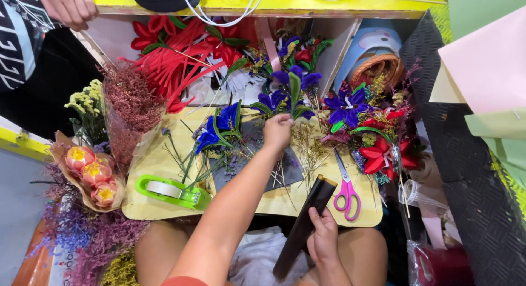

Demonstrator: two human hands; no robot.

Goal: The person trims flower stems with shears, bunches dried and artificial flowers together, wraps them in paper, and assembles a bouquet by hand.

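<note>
Two hands: flowers [285, 94], dark roll [304, 223].

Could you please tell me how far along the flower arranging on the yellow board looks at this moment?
Early stage. Done: blue artificial flowers and dried twigs lie loose on the yellow board. In hand: the left hand grips purple flower stems; the right hand holds a dark rolled sheet. Left: nothing is bound or wrapped; the green tape dispenser and pink-handled scissors lie untouched.
</note>
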